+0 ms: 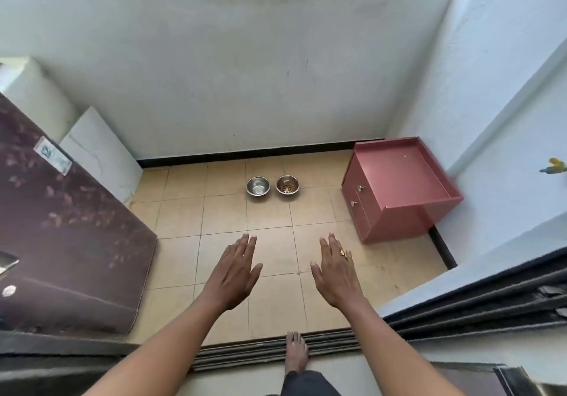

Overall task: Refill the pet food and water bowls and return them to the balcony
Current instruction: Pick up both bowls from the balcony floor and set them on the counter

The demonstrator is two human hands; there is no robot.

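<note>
Both hands hang palm-down in the air with fingers straight and held together, grasping nothing: the left hand (234,273) and the right hand (336,273) sit side by side, a little apart, above the beige floor tiles (270,221). The right hand wears a gold ring (344,254). Below them a bare foot (295,352) rests on the sliding-door track (245,349) at the balcony threshold. Farther out on the tiles, well apart from the hands and near the white parapet wall (214,73), stand two steel bowls just beside each other: the left bowl (258,186) shows only a shiny inside, the right bowl (287,184) holds kibble. A pink cabinet (399,187) fills the right corner; a dark mattress (67,230) leans at the left.
</note>
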